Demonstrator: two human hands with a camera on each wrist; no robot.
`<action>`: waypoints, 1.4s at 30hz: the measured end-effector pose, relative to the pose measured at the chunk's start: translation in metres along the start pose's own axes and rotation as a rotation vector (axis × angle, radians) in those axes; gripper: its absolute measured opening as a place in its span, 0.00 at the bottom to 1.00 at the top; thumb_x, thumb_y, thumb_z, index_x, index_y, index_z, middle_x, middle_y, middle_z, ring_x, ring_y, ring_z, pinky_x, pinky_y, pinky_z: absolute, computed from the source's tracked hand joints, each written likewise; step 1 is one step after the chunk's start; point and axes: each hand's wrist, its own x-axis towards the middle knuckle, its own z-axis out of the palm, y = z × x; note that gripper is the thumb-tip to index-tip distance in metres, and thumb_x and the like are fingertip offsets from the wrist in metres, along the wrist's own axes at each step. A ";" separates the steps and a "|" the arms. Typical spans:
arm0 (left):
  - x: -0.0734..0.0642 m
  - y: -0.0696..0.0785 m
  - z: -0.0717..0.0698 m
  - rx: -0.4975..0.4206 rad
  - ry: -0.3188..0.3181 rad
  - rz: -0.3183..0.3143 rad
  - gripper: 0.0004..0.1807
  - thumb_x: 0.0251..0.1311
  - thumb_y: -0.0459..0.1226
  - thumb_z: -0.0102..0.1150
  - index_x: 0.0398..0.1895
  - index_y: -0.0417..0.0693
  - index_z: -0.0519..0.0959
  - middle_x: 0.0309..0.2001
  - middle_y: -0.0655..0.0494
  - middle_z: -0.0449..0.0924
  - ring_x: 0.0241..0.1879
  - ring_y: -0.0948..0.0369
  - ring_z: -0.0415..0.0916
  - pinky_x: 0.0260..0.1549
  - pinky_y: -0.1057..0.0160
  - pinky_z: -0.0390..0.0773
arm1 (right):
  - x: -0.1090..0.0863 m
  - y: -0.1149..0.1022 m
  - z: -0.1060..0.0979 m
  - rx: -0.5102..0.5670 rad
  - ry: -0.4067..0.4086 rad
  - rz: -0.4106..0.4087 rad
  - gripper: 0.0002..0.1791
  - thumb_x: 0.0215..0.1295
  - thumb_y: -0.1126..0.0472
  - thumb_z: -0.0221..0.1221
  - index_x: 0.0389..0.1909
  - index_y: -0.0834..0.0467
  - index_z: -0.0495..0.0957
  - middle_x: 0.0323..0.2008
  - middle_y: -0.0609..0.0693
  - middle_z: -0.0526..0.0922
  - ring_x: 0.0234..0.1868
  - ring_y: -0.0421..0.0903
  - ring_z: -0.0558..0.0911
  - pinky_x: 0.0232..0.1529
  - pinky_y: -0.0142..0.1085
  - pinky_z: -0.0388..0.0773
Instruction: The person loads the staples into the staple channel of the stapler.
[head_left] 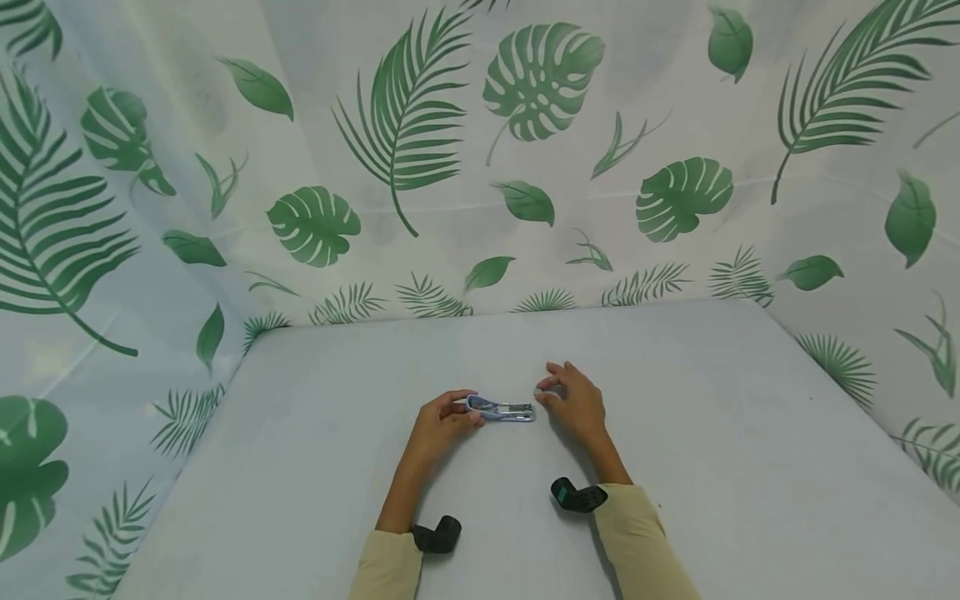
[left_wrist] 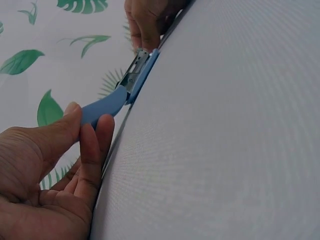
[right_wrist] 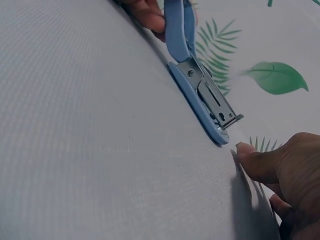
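Left hand (head_left: 442, 422): grip clamped on blue-handled metal stapler (right_wrist: 197, 77). Right hand (head_left: 581, 404): near its tip; grip, I cannot tell.

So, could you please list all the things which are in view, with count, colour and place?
Stapler: 1, blue and silver metal, above the table between the hands
Table: 1, whitish, below the hands
Backdrop: 1, whitish, around the table
Leaf prints: many, green, on the backdrop
Wrist devices: 2, black, one per wrist
Sleeves: 2, beige, on the arms
Left hand: 1, bare, gripping the stapler's handle
Right hand: 1, bare, near its metal end
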 end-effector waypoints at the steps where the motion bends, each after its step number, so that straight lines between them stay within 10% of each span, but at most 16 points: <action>1: 0.000 0.000 0.000 -0.001 -0.001 0.003 0.22 0.61 0.35 0.65 0.59 0.42 0.77 0.46 0.42 0.83 0.41 0.57 0.84 0.43 0.67 0.76 | 0.000 0.000 0.000 0.015 0.001 0.001 0.08 0.62 0.61 0.65 0.39 0.59 0.84 0.65 0.55 0.75 0.73 0.58 0.63 0.71 0.55 0.57; 11: 0.000 0.004 -0.001 0.011 0.017 -0.005 0.21 0.60 0.36 0.65 0.58 0.44 0.78 0.45 0.43 0.83 0.40 0.57 0.84 0.45 0.65 0.77 | -0.009 -0.008 -0.007 0.364 -0.189 -0.118 0.09 0.63 0.62 0.64 0.41 0.62 0.82 0.56 0.59 0.81 0.65 0.58 0.73 0.69 0.55 0.61; 25: 0.001 0.000 0.000 -0.001 0.014 0.001 0.21 0.60 0.36 0.65 0.58 0.44 0.78 0.45 0.43 0.84 0.40 0.57 0.85 0.46 0.64 0.76 | -0.016 -0.022 0.003 0.117 -0.102 -0.259 0.07 0.56 0.66 0.68 0.35 0.59 0.82 0.48 0.56 0.85 0.54 0.56 0.81 0.58 0.51 0.73; 42: 0.000 0.001 -0.001 -0.003 0.012 -0.002 0.21 0.61 0.36 0.65 0.58 0.43 0.78 0.44 0.44 0.84 0.40 0.58 0.85 0.46 0.64 0.77 | -0.017 -0.026 0.002 0.104 -0.110 -0.294 0.06 0.54 0.68 0.69 0.33 0.60 0.82 0.46 0.57 0.85 0.53 0.56 0.81 0.58 0.51 0.73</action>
